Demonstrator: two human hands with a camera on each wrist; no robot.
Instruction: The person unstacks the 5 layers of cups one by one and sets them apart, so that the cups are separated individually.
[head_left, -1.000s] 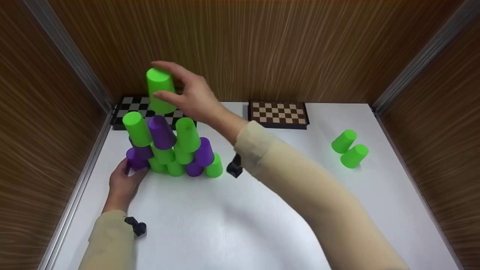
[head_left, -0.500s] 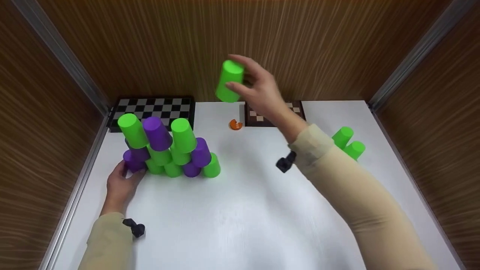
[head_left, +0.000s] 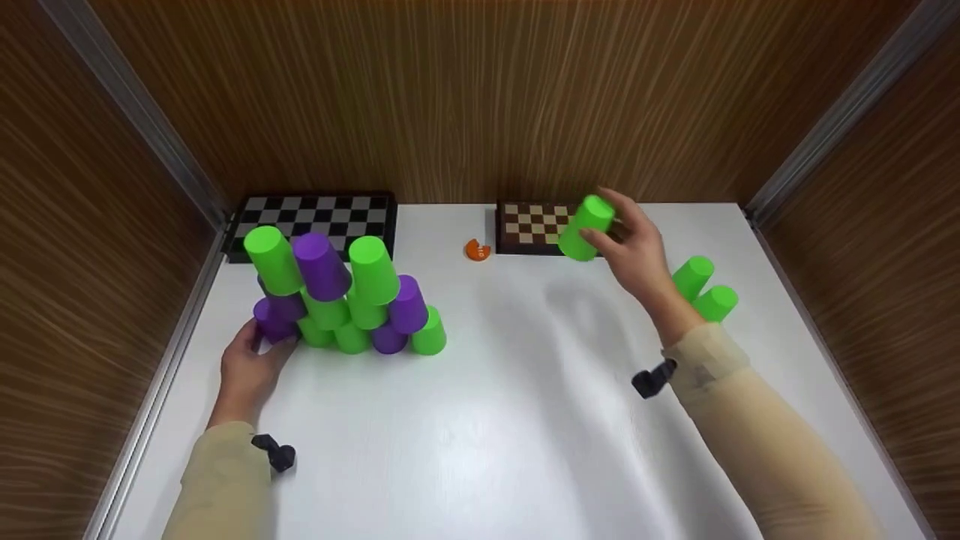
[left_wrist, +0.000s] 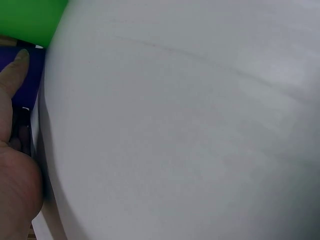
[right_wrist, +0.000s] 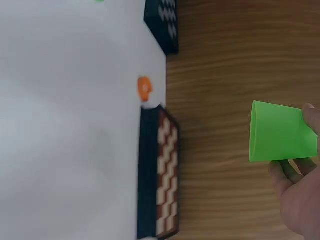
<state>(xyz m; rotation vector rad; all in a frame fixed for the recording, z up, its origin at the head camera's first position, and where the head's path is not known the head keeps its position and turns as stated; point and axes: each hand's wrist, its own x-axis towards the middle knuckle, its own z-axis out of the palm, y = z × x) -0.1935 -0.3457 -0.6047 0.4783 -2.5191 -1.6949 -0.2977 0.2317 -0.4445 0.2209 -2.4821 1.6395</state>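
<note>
My right hand (head_left: 637, 259) holds a green cup (head_left: 587, 227) upside down in the air, thumb on the near side and fingers behind. In the right wrist view, this green cup (right_wrist: 282, 132) has its open rim turned away from the palm. At the left, a stack of green and purple cups rises in three rows, all bottoms up. Its top row has a green cup (head_left: 274, 261), a purple cup (head_left: 322, 268) and another green cup (head_left: 374, 270). My left hand (head_left: 247, 367) grips the purple cup (head_left: 271, 321) at the stack's lower left corner; its thumb (left_wrist: 17, 70) lies on it.
Two green cups, one behind (head_left: 693, 276) and one in front (head_left: 716, 303), stand at the right, partly behind my right wrist. A black-and-grey checkered board (head_left: 330, 217) and a brown checkered board (head_left: 525, 225) lie along the back wall. An orange piece (head_left: 477, 250) lies between them.
My right hand has carried the green cup from above the stack to the right and lower, near the brown board. My left hand stays at the purple cup.
</note>
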